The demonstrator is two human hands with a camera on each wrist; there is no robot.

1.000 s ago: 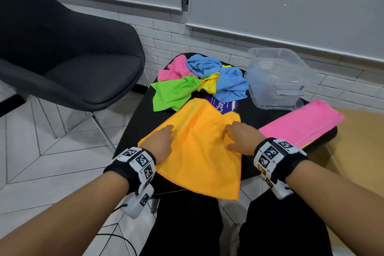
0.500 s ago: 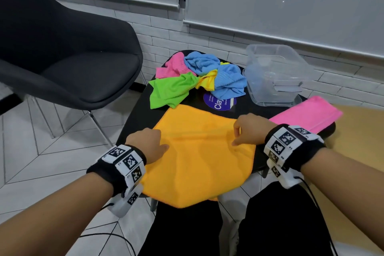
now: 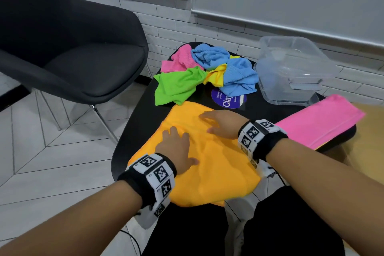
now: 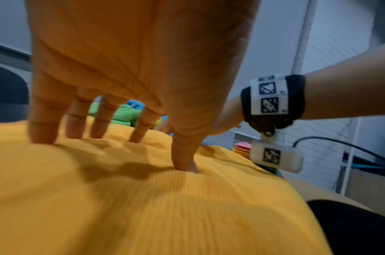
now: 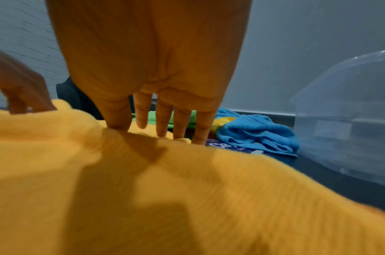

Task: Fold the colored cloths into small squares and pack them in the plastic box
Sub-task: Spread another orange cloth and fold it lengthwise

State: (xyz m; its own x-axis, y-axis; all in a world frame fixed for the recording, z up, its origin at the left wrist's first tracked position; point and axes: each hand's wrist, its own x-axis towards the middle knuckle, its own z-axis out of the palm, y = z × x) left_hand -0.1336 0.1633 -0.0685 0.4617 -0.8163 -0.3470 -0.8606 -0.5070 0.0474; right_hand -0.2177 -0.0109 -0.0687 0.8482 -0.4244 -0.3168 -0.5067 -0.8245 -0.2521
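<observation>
Both hands' fingers [image 4: 45, 124] spread flat, fingertips down on the orange cloth [image 3: 207, 172].

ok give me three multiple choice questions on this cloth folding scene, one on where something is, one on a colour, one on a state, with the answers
1. Where does the folded pink cloth lie?
A. inside the plastic box
B. on the table's right edge, in front of the box
C. on the chair

2. What colour is the cloth under both hands?
A. orange
B. green
C. blue

3. How do the hands meet that cloth?
A. both pinch a corner and lift it
B. only one touches it
C. both press on it with straight fingers

Answers:
1 B: it lies flat in front of the plastic box, which holds no cloth.
2 A: the orange cloth spreads beneath them.
3 C: the left hand and right hand rest on it, fingers spread.
</observation>
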